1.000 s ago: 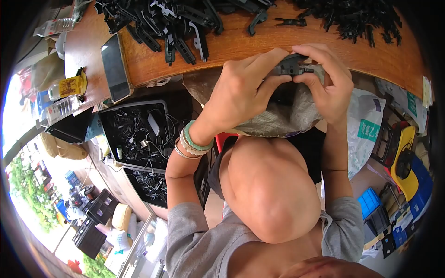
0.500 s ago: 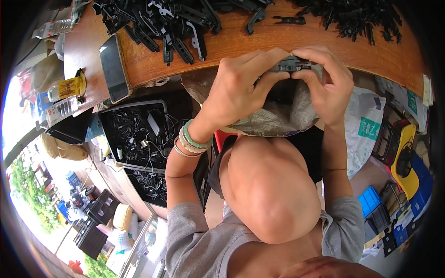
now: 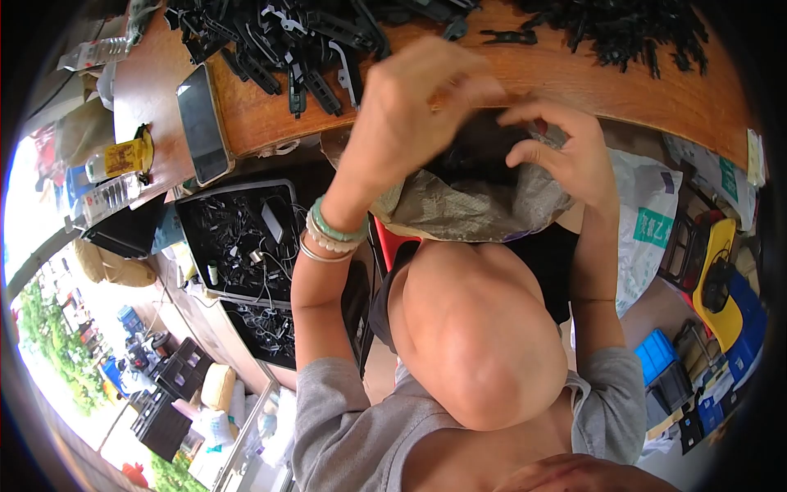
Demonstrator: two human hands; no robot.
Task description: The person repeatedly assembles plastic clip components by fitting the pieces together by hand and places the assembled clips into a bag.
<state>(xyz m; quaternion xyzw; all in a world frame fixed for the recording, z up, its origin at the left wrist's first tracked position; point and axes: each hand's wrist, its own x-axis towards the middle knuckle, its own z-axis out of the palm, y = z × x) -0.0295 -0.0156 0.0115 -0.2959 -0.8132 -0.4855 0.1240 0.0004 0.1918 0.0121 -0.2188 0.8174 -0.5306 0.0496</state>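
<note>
My left hand (image 3: 414, 111), smeared by motion, is raised over the front edge of the wooden table (image 3: 443, 74); whether it holds anything cannot be made out. My right hand (image 3: 566, 152) hovers over the right side of an open woven sack (image 3: 475, 205), thumb and fingers apart with nothing seen between them. Dark contents show in the mouth of the sack. Beyond my left hand lies a pile of long black plastic parts (image 3: 303, 49). One small black part (image 3: 509, 37) lies alone between that pile and a heap of smaller black pieces (image 3: 631, 33).
A phone (image 3: 202, 123) lies at the table's left. Below it stands a black crate (image 3: 238, 238) of small parts and cables, with a second crate (image 3: 261, 330) beneath. White sacks (image 3: 643, 221) and a yellow and blue object (image 3: 711, 279) are at the right.
The black part held between both hands has left them and is no longer distinguishable. My left hand has moved up and left towards the pile; my right hand has opened and dropped slightly.
</note>
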